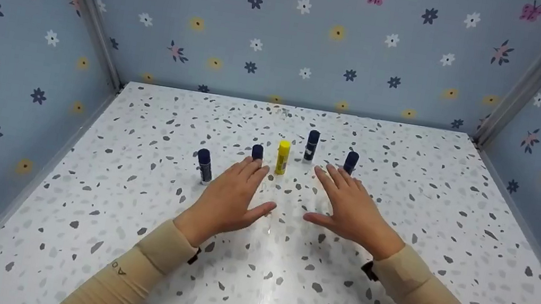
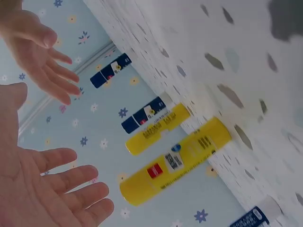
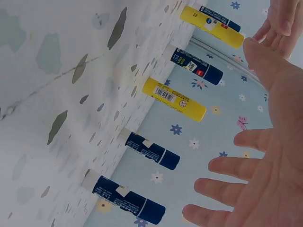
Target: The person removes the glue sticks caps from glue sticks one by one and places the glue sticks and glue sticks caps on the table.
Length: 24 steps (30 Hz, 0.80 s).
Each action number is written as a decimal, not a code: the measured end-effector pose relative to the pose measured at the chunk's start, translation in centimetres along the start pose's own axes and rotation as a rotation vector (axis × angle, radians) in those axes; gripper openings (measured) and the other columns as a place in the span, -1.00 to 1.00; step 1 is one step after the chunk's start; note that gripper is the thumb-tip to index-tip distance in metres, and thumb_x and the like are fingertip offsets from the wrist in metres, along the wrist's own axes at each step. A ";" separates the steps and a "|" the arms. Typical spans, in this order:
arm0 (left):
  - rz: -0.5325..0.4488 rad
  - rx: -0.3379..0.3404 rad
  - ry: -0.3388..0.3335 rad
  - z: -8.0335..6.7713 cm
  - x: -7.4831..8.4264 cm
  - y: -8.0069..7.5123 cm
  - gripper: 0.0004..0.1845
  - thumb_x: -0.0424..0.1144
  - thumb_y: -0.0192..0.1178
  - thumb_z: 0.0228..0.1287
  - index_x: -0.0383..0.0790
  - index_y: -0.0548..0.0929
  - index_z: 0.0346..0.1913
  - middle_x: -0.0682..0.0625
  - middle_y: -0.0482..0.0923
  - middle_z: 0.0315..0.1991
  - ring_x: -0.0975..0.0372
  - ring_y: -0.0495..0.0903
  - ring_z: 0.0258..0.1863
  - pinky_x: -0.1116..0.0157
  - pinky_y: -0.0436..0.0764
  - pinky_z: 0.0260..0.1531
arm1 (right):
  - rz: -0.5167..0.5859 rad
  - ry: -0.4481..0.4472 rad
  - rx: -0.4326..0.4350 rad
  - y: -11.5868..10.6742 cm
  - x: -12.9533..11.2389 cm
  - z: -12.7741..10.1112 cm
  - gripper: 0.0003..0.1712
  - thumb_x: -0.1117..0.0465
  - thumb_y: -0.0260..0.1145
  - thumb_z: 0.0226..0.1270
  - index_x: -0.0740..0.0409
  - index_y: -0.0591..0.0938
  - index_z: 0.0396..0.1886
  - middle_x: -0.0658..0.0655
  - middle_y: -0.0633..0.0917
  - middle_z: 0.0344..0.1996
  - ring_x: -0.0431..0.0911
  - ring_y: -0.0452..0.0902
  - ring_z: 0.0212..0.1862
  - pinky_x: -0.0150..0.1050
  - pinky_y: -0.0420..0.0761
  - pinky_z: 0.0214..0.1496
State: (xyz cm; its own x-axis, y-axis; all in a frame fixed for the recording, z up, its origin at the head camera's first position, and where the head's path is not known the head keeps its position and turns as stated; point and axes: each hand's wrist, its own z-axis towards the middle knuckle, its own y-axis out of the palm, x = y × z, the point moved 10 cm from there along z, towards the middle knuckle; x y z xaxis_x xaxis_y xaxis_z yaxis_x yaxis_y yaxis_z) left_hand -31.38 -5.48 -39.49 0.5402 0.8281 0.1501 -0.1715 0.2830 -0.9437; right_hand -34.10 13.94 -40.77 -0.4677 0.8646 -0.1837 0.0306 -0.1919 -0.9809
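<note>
Speckled white table [image 1: 129,238], boxed in by blue walls [image 1: 288,31] printed with flowers and butterflies. Five glue sticks stand upright in a loose arc just past your hands, apart from each other.

Your left hand [image 1: 231,197] is flat, palm down, fingers straight and together, thumb out; it holds nothing. Its fingertips end just short of a dark blue stick [image 1: 257,152]. Another dark blue stick [image 1: 204,164] stands to the left of that hand, near the knuckles.

Your right hand [image 1: 350,209] is the same: flat, fingers straight and slightly spread, nothing in it. Its fingertips are close to the right-hand dark blue stick [image 1: 351,162]; contact can't be confirmed from the head view.

The yellow stick [image 1: 282,157] stands between the two hands' fingertips, slightly farther. The farthest dark blue stick [image 1: 311,145] is just right of the yellow one and behind it.

Wrist views show both palms open, with the sticks beyond the fingers. Beige sleeves [image 1: 146,262] cover both forearms.
</note>
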 end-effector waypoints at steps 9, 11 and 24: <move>-0.039 0.107 -0.082 -0.4 -2.5 -1.2 -0.22 -0.07 0.40 0.52 -0.50 0.37 0.54 -0.39 0.48 0.46 -0.20 0.50 0.49 -0.06 0.52 0.51 | 0.103 -0.026 0.062 -1.1 -0.2 0.0 0.15 -0.24 0.56 0.38 0.06 0.21 0.76 0.34 0.32 0.67 0.32 0.29 0.65 0.35 0.41 0.58; -0.074 0.115 -0.125 -0.4 -3.2 -1.1 -0.22 -0.12 0.42 0.50 -0.50 0.35 0.54 -0.38 0.48 0.45 -0.19 0.54 0.46 -0.06 0.55 0.48 | 0.130 -0.033 0.077 -1.3 -0.3 0.0 0.12 -0.21 0.56 0.38 0.07 0.24 0.75 0.34 0.35 0.65 0.32 0.34 0.62 0.34 0.47 0.52; -0.229 0.051 -0.346 -0.6 -6.6 1.0 -0.36 -0.12 0.42 0.48 -0.57 0.51 0.35 -0.40 0.69 0.14 -0.17 0.75 0.09 -0.07 0.74 0.19 | 0.177 -0.035 0.104 -0.6 0.0 -0.1 0.02 -0.13 0.59 0.38 0.09 0.35 0.68 0.26 0.52 0.53 0.23 0.55 0.46 0.24 0.63 0.40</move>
State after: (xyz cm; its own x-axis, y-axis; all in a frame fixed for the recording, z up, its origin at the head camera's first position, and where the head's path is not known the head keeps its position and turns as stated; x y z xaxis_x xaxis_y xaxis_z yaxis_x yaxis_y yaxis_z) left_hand -34.61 -10.90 -41.63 0.2623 0.8521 0.4529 -0.1246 0.4953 -0.8597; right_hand -34.05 14.04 -40.22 -0.4936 0.7967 -0.3488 0.0247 -0.3881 -0.9213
